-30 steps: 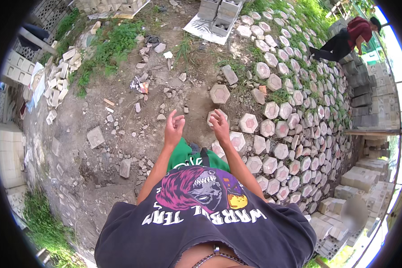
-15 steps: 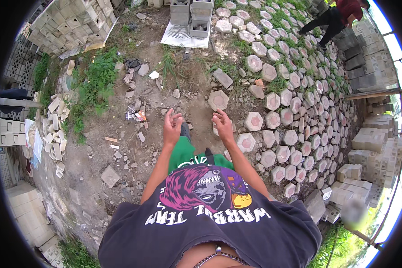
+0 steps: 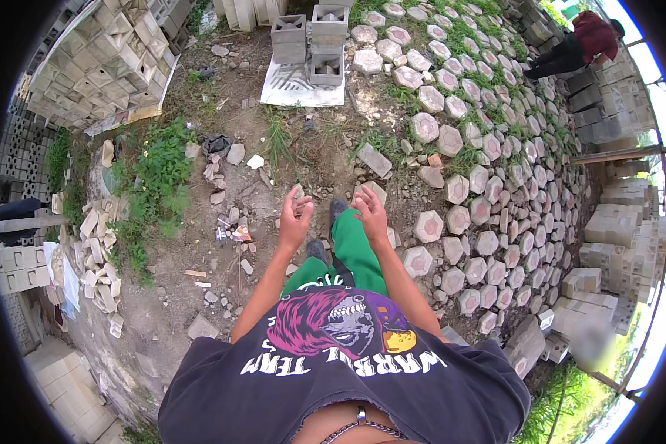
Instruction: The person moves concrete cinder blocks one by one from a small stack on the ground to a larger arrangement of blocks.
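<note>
My left hand (image 3: 294, 220) hangs in front of me above the bare dirt, its fingers apart and slightly curled, with nothing in it. Level with it, my right hand (image 3: 372, 216) is also empty, fingers spread. Just beyond the right hand lies a hexagonal paving block (image 3: 373, 191), partly hidden by the fingers. My green trousers (image 3: 359, 248) and dark shoes (image 3: 338, 207) show between the forearms. To the right of my right hand, many hexagonal pavers with reddish centres (image 3: 428, 226) lie spread over the ground in rows.
Hollow grey blocks (image 3: 327, 68) stand on a white sheet (image 3: 302, 87) ahead. A tall block stack (image 3: 100, 63) rises at far left, near green weeds (image 3: 163, 159) and broken pieces (image 3: 96, 237). Pale blocks (image 3: 614, 222) are piled at right. A person in dark red (image 3: 593, 37) bends at far right.
I have moved forward: the ground ahead is nearer and one foot is now out in front. Both hands stay empty. The other person at far right has shifted and bends.
</note>
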{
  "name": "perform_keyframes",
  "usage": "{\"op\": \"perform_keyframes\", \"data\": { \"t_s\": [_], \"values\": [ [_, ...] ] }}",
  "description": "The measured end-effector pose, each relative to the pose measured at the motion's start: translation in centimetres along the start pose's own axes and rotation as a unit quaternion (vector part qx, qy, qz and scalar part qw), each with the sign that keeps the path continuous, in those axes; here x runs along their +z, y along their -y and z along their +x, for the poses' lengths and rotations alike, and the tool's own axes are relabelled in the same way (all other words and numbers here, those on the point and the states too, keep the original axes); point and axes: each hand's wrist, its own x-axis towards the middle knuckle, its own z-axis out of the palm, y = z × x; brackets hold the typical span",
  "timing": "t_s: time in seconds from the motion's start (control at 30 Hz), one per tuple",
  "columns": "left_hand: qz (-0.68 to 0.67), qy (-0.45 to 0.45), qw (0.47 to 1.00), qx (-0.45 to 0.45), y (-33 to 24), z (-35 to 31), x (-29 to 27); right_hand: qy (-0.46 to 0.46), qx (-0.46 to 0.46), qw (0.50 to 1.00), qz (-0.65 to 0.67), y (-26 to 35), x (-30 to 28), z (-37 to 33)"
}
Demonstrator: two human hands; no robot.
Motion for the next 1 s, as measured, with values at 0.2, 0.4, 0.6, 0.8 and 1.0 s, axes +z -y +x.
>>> {"op": "perform_keyframes", "data": {
  "t_s": [0.2, 0.4, 0.6, 0.8, 1.0],
  "values": [
    [-0.024, 0.016, 1.000, -0.008, -0.4, 11.5, 3.0, -0.013, 0.008, 1.000, 0.011, 2.6, 0.0, 10.4],
    [-0.020, 0.016, 1.000, -0.012, -6.5, 23.1, 6.2, -0.012, 0.014, 1.000, -0.003, 10.3, 0.0, 20.9],
    [-0.015, 0.011, 1.000, 0.016, -14.9, 32.2, 8.9, -0.007, -0.005, 0.999, 0.033, 19.4, 0.4, 28.9],
    [0.009, 0.014, 1.000, -0.004, -17.7, 39.0, 9.7, 0.003, -0.016, 1.000, 0.013, 22.9, 1.3, 35.3],
    [0.031, 0.007, 0.999, -0.016, -18.0, 45.9, 9.4, -0.005, 0.033, 0.999, 0.015, 25.7, 3.2, 42.1]
  ]
}}
